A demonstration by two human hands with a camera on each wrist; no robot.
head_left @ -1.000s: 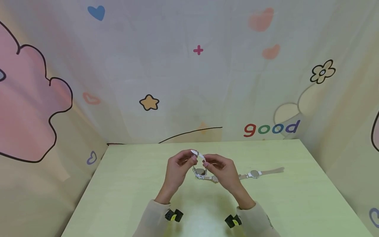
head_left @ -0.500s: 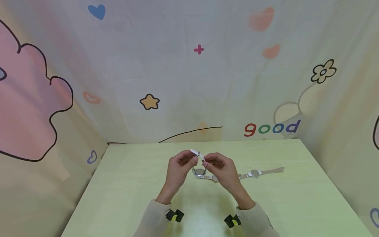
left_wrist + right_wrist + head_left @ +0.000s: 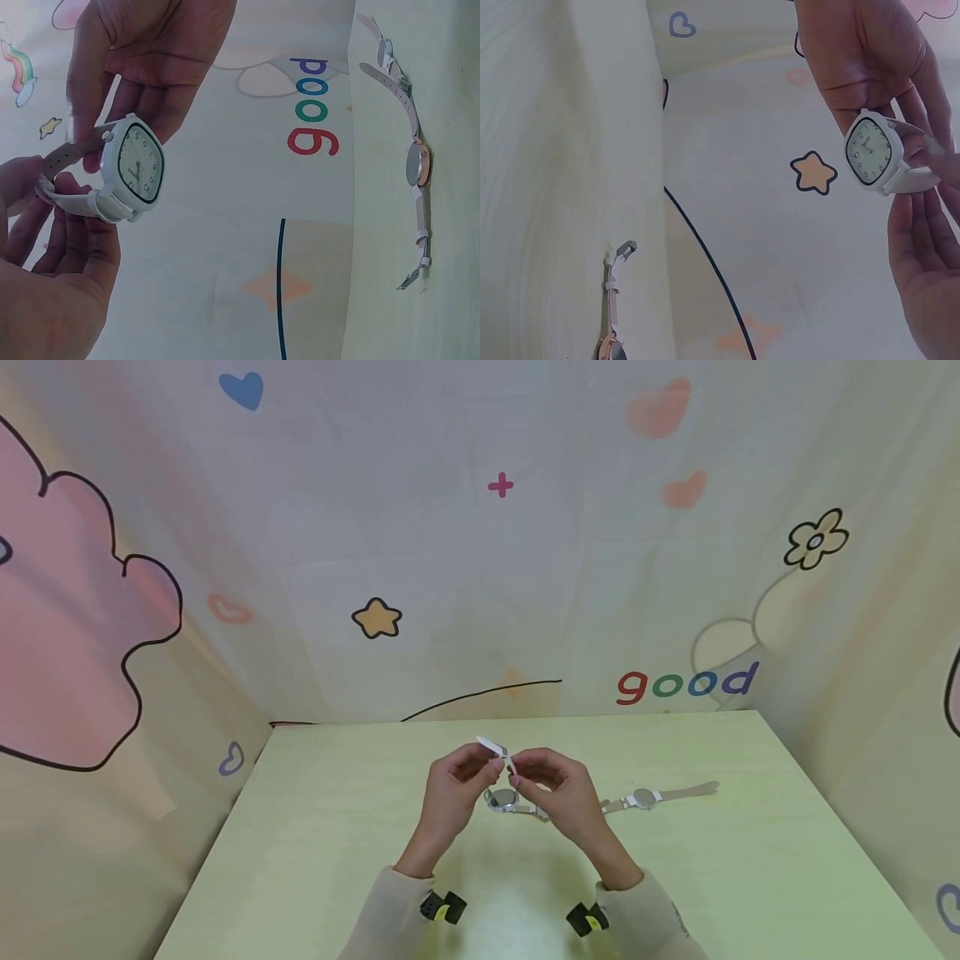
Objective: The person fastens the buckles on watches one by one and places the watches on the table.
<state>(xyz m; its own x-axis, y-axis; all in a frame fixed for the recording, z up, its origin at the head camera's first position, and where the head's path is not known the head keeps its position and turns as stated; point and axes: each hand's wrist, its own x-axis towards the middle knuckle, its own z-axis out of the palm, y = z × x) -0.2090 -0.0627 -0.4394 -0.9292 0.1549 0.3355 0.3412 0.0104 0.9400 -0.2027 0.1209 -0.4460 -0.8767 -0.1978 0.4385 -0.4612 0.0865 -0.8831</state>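
Both hands hold a white wristwatch [image 3: 135, 169] above the green table [image 3: 337, 827]. Its rounded-square dial shows in the right wrist view too [image 3: 871, 154]. My left hand [image 3: 487, 766] pinches one strap between thumb and fingers. My right hand [image 3: 520, 774] pinches the other strap close beside it. In the head view only the watch's pale strap end [image 3: 491, 746] sticks up above the fingertips. The two hands nearly touch at the middle of the table.
A rose-gold watch [image 3: 414, 161] lies flat on the table just behind the hands, partly hidden in the head view. A further watch [image 3: 645, 797] lies unbuckled to the right. Patterned cloth walls [image 3: 480, 568] close in the table on three sides.
The strap end above my fingers has tipped slightly up and to the left. My hands stay in almost the same place.
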